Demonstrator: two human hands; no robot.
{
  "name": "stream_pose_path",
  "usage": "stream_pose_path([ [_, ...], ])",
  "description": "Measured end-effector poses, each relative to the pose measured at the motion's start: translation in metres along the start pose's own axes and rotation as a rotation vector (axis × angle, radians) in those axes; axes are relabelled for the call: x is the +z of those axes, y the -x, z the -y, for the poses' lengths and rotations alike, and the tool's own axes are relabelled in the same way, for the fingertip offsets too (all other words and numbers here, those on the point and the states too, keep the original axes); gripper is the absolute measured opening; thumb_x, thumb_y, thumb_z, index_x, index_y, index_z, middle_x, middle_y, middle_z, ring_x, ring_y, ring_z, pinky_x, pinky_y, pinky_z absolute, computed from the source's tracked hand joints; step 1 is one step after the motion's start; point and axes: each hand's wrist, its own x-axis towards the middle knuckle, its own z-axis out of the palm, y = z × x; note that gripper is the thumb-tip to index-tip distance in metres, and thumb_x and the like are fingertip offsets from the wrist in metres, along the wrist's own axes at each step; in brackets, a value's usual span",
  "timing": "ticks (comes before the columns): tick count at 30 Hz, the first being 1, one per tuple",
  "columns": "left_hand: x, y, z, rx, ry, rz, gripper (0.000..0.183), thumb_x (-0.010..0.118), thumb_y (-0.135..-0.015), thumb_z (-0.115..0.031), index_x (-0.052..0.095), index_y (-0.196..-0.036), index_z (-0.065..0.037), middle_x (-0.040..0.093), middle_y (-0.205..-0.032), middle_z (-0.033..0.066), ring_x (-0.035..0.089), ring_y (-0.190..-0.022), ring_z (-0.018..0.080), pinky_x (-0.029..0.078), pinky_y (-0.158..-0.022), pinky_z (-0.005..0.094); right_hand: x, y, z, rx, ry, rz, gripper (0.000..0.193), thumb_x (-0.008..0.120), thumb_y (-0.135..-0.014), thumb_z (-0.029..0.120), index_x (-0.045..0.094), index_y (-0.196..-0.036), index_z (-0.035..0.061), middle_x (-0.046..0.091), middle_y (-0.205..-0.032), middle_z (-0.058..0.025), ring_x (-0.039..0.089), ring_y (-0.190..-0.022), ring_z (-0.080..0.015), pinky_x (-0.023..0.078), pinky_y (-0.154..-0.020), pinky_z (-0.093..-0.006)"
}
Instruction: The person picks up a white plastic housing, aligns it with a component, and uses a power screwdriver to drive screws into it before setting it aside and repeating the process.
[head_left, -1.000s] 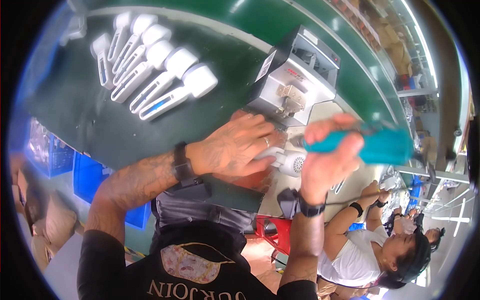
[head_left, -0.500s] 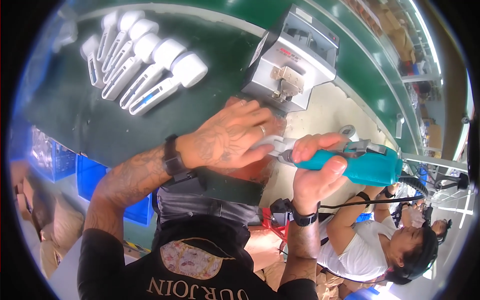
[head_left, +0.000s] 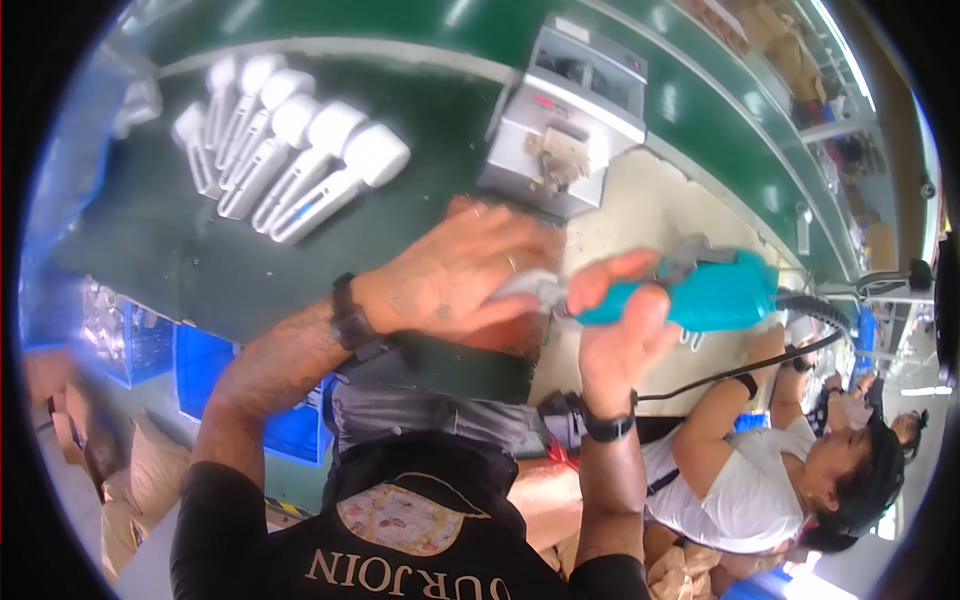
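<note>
My left hand (head_left: 455, 265) is closed on a small light-grey plastic part (head_left: 535, 288) above a reddish mat (head_left: 515, 338); the fingers hide much of the part. In my right hand (head_left: 625, 325) is a teal electric screwdriver (head_left: 725, 292), lying nearly level. Its tip meets or nearly meets the grey part; blur keeps me from telling which. To the far left, several white handheld devices with round heads (head_left: 375, 155) lie side by side on the dark green table mat (head_left: 420, 110).
A silver-grey bench machine (head_left: 560, 120) stands beyond my hands. The screwdriver's black cable (head_left: 735, 372) runs off to the right. A co-worker in a white shirt (head_left: 735, 480) sits at the right. Blue bins (head_left: 205, 370) are below the table's left edge.
The screwdriver's rear end has swung away from me, and my right hand has turned with it. My left hand keeps its hold on the grey part. The whole view has shifted slightly.
</note>
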Motion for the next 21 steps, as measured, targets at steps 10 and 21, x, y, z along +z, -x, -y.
stream_pose_path([
  [10, -0.028, 0.085, -0.031, -0.341, -0.332, -0.362, 0.043, 0.079, -0.079, -0.009, 0.064, -0.119, -0.007, 0.069, -0.111, 0.0111, 0.066, -0.091, 0.0291, 0.053, -0.079, 0.0373, -0.033, 0.072, 0.045, -0.202, -0.215, -0.214, 0.065, 0.055, -0.088, 0.071, 0.043, -0.096, 0.0078, 0.050, -0.061, -0.0025, 0.047, -0.044, -0.0142, 0.039, -0.041, -0.0261],
  [21, -0.031, 0.010, -0.035, -0.474, -0.403, -0.326, 0.046, 0.071, -0.086, -0.012, 0.057, -0.129, -0.003, 0.056, -0.127, 0.0198, 0.056, -0.116, 0.0388, 0.046, -0.098, 0.0424, -0.064, 0.086, 0.032, -0.062, -0.060, -0.052, 0.067, 0.060, -0.088, 0.067, 0.046, -0.101, 0.0032, 0.052, -0.065, -0.0059, 0.053, -0.052, -0.0187, 0.044, -0.048, -0.0313],
])
